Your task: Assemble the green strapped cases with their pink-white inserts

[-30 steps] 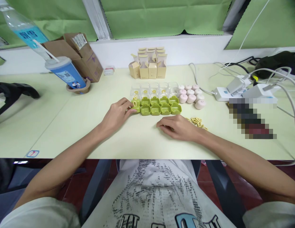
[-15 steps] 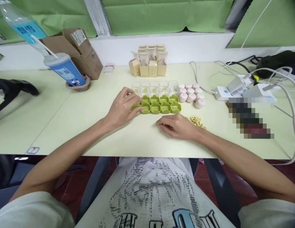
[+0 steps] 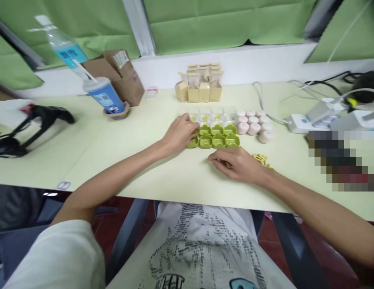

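Note:
My left hand (image 3: pixel 179 134) is curled over the left end of two rows of small green cases (image 3: pixel 218 140) and hides the back-left one, which its fingers seem to grip. Just behind the green cases stands a row of clear little boxes (image 3: pixel 217 114). My right hand (image 3: pixel 239 164) lies on the table in front of the green cases, fingers loosely stretched and holding nothing. A small heap of yellow rings (image 3: pixel 260 159) sits just to its right. Several pink round pieces (image 3: pixel 254 124) lie to the right of the green cases.
Small tan cartons (image 3: pixel 201 86) stand at the back. A blue cup with a straw (image 3: pixel 105 95), a tilted water bottle (image 3: pixel 63 48) and a brown box (image 3: pixel 123 76) are back left. A black tool (image 3: pixel 39 120) lies far left; a power strip with cables (image 3: pixel 304 122) lies right.
My left hand has slid from the front-left green case up toward the back row and the clear boxes. The camera has swung left. My right hand has stayed where it was.

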`<state>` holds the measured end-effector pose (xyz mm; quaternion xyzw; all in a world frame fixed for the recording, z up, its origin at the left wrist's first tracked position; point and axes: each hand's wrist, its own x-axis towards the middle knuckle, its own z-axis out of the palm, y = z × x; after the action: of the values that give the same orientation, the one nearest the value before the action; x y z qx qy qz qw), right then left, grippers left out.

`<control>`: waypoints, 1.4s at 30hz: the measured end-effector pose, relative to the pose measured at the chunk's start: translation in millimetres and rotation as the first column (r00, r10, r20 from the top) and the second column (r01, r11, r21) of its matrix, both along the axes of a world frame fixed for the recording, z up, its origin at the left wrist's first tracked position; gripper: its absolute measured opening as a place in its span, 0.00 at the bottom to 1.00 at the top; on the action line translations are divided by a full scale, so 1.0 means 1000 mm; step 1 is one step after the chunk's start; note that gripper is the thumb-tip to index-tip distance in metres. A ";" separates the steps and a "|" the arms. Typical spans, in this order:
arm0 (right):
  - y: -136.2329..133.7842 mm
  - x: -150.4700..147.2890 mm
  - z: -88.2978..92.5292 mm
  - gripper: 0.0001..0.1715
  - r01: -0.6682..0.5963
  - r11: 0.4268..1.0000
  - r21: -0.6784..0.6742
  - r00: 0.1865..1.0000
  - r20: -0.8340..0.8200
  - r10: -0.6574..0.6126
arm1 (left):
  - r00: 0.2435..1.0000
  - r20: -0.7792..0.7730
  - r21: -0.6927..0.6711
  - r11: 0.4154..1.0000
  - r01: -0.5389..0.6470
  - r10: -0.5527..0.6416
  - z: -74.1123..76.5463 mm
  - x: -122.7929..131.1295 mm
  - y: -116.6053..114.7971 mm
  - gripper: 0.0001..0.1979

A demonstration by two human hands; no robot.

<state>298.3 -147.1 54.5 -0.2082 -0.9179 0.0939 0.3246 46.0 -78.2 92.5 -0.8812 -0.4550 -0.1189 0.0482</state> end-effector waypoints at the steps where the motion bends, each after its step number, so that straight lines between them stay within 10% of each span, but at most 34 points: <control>1: 0.001 -0.001 0.000 0.12 0.011 1.000 0.018 0.999 -0.032 -0.010 | 1.000 0.020 0.022 1.000 0.013 -0.014 0.006 -0.002 -0.003 0.12; 5: 0.006 0.002 0.005 0.10 0.096 0.992 0.081 0.989 -0.118 -0.086 | 0.984 0.124 0.167 0.980 0.109 -0.130 0.046 -0.014 -0.028 0.10; 9: 0.009 0.027 0.040 0.12 0.270 0.926 0.264 0.961 -0.015 -0.276 | 0.952 0.091 0.022 0.957 0.291 -0.292 0.064 -0.036 -0.062 0.08; 15: -0.009 0.081 0.086 0.12 0.489 0.842 0.230 0.823 0.197 -0.532 | 0.964 -0.083 -0.090 0.965 0.245 -0.253 0.021 -0.066 -0.084 0.12; 25: -0.013 0.090 0.031 0.16 0.454 0.885 0.100 0.700 0.575 -0.424 | 0.961 0.063 0.056 0.962 0.267 -0.270 0.002 -0.078 -0.102 0.11; 35: -0.016 0.085 0.030 0.08 0.469 0.878 -0.096 0.804 0.457 -0.380 | 0.955 -0.051 0.232 0.927 0.295 -0.291 -0.016 -0.057 -0.121 0.10; 42: -0.022 0.087 0.040 0.09 0.588 0.808 0.036 0.717 0.439 -0.542 | 0.934 0.003 0.257 0.903 0.344 -0.357 -0.026 -0.046 -0.116 0.13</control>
<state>385.5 -169.5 94.3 -0.5108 -0.8518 -0.0094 0.1159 -0.1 -194.7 66.0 -0.9320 -0.2712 -0.2048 0.1264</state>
